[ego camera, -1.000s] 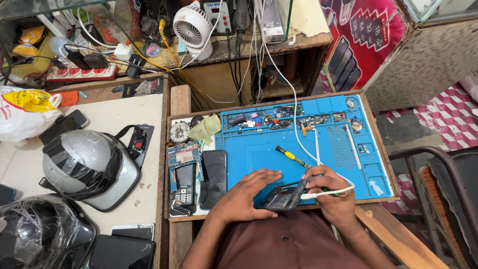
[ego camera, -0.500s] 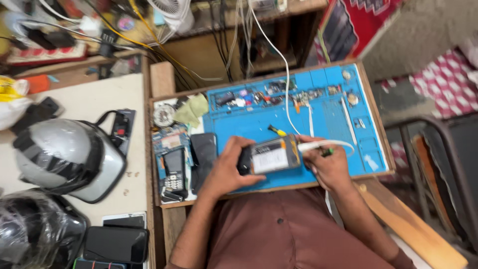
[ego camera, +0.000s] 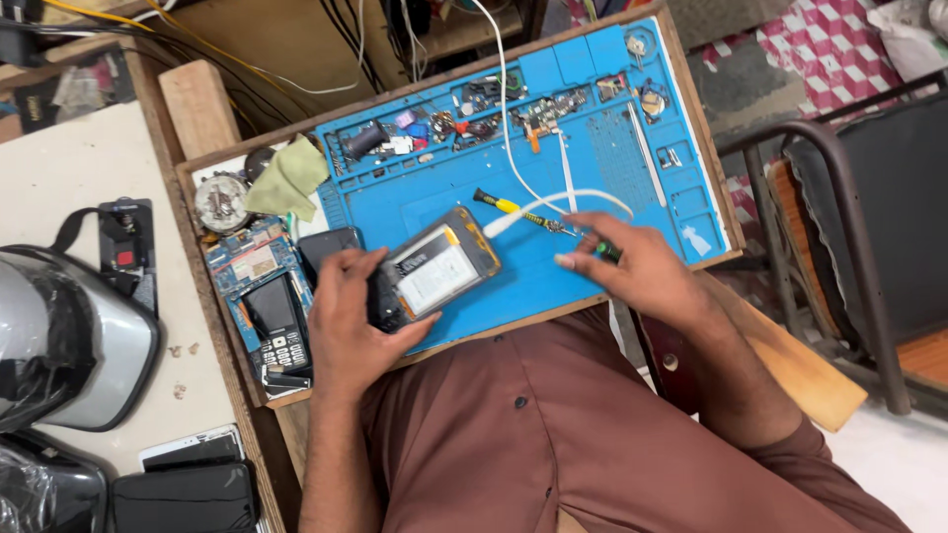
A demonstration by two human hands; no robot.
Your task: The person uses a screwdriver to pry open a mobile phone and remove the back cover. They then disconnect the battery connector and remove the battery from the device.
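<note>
At frame centre, the left hand clamps an opened phone on the blue mat. The right hand pinches a green-tipped tool. Best keep the phone flat and steady.

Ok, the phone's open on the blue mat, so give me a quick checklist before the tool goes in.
1. Opened phone gripped by left hand: ok.
2. Phone's open side faces up: ok.
3. Right hand holds the slim tool, tip near the yellow screwdriver: ok.
4. White cable clear of the phone: not ok, it ends at the phone's corner.
5. Tool tip type: cannot tell.
6. Blue mat trays hold small parts: ok.
</note>
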